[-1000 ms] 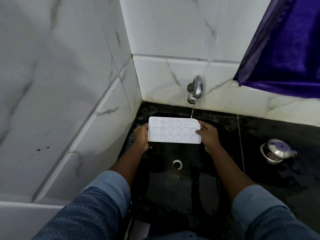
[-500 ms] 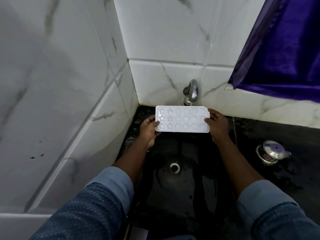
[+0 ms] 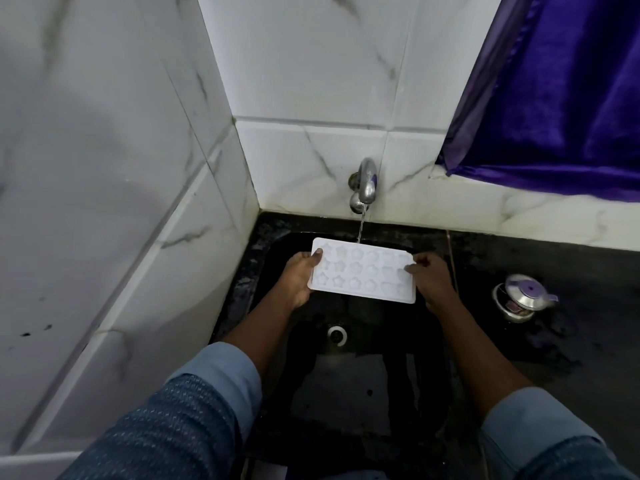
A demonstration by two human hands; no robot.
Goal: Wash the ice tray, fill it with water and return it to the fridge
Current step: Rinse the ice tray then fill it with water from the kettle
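**Ice tray held under a running tap**

Both forearms reach forward and down over a black sink, sleeves pushed back to the elbows. The left hand clamps the left short end of the white ice tray, thumb lying on the top rim at the far corner and fingers curled beneath. The right hand clamps the right short end the same way, thumb on top and knuckles bent, wrist angled inward. The tray hangs between the hands, cavities facing up, roughly level with its right end slightly nearer the person. Star and rounded moulds show in three rows.

A thin stream of water falls from the metal tap just beyond the hands and meets the tray's far edge near the middle. The drain sits below the hands, nearer the person. Well to the right of the right hand, a small steel pot with a lid stands on the dark tabletop.
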